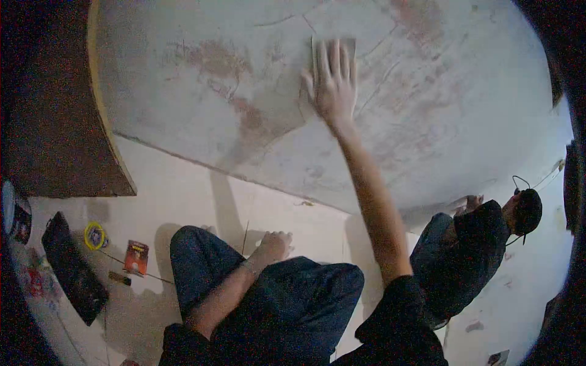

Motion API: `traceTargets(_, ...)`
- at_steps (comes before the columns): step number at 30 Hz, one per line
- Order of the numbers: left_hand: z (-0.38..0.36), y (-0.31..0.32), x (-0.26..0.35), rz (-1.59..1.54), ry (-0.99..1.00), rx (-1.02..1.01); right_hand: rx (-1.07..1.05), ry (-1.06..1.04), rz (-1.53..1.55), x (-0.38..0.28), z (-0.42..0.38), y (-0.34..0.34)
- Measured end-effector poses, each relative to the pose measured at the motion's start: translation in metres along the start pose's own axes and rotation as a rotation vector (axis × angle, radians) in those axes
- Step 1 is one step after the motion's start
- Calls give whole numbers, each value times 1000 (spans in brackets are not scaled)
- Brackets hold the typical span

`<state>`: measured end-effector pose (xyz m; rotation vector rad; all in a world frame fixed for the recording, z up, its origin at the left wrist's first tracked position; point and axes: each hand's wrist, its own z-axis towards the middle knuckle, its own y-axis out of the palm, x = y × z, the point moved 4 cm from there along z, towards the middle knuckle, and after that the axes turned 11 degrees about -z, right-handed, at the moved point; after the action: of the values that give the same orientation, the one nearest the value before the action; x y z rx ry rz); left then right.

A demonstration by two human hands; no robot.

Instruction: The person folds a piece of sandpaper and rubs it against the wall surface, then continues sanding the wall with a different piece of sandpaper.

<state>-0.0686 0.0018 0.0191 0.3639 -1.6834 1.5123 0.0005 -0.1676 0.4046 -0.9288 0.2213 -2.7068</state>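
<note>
My right hand (332,91) at 1 o'clock has fingers slightly spread over a sheet (350,45); I'd press evenly on the wall (452,110). Left hand (274,247), 7 o'clock: fingers too blurry to tell.

The person wears a black top with short, loose sleeves: the left sleeve (183,344) and right sleeve (397,323) leave both forearms bare. Their cloth looks plain and matte, with soft folds near the openings. The trousers (293,287) are dark navy blue, creased across the thighs and rounded over the knees; where they meet the top, the two dark fabrics blend and the boundary cannot be told. The right hand (334,79) is bare, with long, slim fingers. The left hand (274,247) is bare too, its finger outlines blurred. Both forearms narrow towards the wrists.
</note>
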Motion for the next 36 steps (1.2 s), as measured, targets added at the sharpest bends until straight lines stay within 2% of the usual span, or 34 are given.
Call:
traceTargets(3, -2, -13, 1, 6, 4, -38, 156, 8, 42, 1, 34, 0)
traceTargets(6, -12, -20, 4, -26, 80, 134, 75, -17, 34, -7, 11, 5)
traceTargets(7, -3, -15, 1, -9, 15, 66, 55, -34, 42, -13, -5, 3)
traceTargets(11, -5, -33, 12, 23, 29, 29, -217, -19, 86, -37, -87, 14)
traceTargets(15, -13, -32, 9, -2, 56, 57, -257, -18, 88, -51, -92, 10)
traceTargets(21, -13, -23, 8, -10, 75, 122, 11, 29, 117, -26, -3, -12)
traceTargets(23, -15, -23, 8, 1, 74, 111, 54, 39, 101, -23, 1, -16)
traceTargets(25, -18, -30, 11, -6, 53, 82, -20, 55, 77, -27, -16, -11)
traceTargets(29, -13, -32, 8, 37, -80, -104, -189, 8, 83, -47, -78, -4)
traceTargets(32, -25, -22, 6, 140, 144, 59, -290, 36, 77, -59, -121, 3)
traceTargets(33, -16, -23, 7, 118, 30, -134, -291, 41, 100, -62, -118, 3)
traceTargets(36, -19, -35, 17, 71, -56, -117, -266, 53, 142, -62, -106, 1)
